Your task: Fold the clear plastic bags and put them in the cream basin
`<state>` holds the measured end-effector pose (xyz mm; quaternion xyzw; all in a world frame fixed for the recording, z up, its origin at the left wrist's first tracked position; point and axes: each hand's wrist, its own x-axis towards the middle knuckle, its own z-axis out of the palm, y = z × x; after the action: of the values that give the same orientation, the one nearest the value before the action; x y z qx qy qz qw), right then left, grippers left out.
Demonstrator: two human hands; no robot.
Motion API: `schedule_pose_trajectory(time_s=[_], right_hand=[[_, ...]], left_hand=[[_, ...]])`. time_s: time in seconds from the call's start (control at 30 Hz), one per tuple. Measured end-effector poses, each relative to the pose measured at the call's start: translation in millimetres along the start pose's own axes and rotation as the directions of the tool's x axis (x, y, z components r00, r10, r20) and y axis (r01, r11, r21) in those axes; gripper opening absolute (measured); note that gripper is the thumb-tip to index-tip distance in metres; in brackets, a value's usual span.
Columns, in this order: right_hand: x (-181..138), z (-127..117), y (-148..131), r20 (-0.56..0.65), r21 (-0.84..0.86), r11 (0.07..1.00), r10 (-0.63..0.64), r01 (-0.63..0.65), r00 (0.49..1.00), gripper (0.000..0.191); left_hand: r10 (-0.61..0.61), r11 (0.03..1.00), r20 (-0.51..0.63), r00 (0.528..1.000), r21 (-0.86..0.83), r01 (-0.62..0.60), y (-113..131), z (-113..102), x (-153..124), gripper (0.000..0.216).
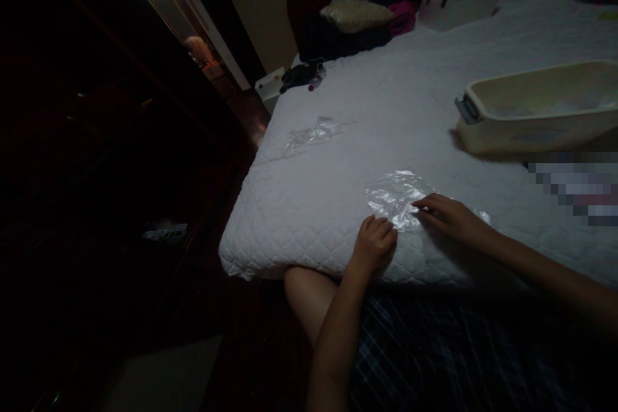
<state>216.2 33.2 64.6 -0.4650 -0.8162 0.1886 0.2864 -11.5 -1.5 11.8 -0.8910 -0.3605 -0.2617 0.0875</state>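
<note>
A clear plastic bag lies flat on the white quilted mattress near its front edge. My left hand rests on the mattress at the bag's near corner, fingers curled under. My right hand lies on the bag's right side, fingertips pressed together on the plastic as if pinching it. Part of the bag shows past my right wrist.
A second crumpled clear bag lies farther left on the mattress. A beige plastic tub stands at the right. Folded clothes and a pillow, a white box and a small bottle sit at the far end. Dark floor to the left.
</note>
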Motion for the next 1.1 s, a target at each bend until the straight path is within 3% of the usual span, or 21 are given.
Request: schedule_pose_trajectory(time_s=[0.2,0.4,0.6,1.1], right_hand=[[-40.2,-24.7,14.3,0.057,-0.066,0.992,-0.102,0.105,0.993,0.028],[-66.4,-15.0,28.7,0.075,-0.22,0.951,-0.207,0.219,0.975,0.033],[-62.0,-2.4,30.3,0.106,-0.245,0.919,-0.291,0.309,0.951,0.037],[-57.8,-1.1,18.7,0.07,-0.228,0.923,-0.303,0.311,0.95,0.029]], left_hand=[[-0.011,1.0,-0.044,0.999,-0.001,0.011,4.7,2.6,0.1,0.024],[0.081,0.996,-0.014,0.997,-0.032,-0.082,20.2,9.8,5.1,0.029],[0.102,0.994,0.039,0.994,-0.043,-0.101,23.2,11.6,8.3,0.025],[0.079,0.997,0.067,0.995,-0.028,-0.077,23.6,8.7,8.6,0.026]])
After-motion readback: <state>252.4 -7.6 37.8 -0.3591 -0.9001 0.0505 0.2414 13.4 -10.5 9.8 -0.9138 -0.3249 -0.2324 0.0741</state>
